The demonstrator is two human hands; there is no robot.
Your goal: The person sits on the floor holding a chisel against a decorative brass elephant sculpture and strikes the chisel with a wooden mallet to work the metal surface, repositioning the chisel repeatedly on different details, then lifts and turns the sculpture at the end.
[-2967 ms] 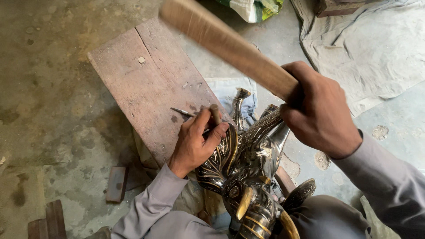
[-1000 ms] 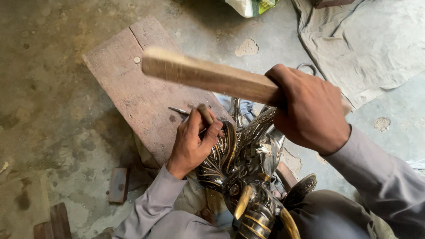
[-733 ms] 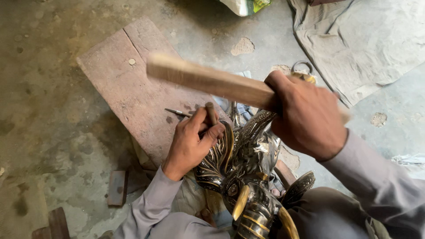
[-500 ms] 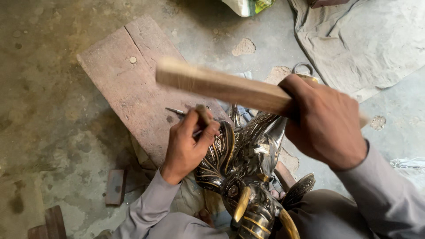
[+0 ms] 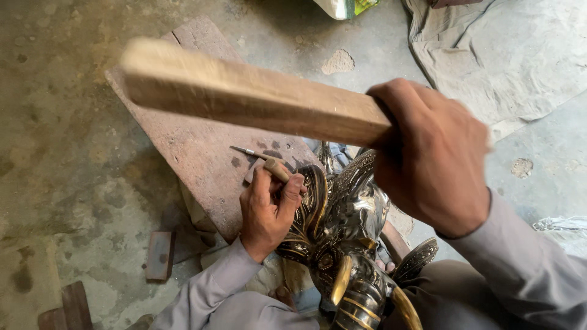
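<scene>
Stained grey-green concrete floor (image 5: pixel 67 183) fills the left of the frame in even daylight. Crumpled pale grey cloth sheet (image 5: pixel 520 55) lies upper right; small dark wooden blocks (image 5: pixel 160 255) sit lower left.

Right hand (image 5: pixel 431 156) raised, fist clenched; left hand (image 5: pixel 269 205) low, fingers pinched.

Bare floor (image 5: pixel 67 153) left of board (image 5: pixel 195 140)
</scene>
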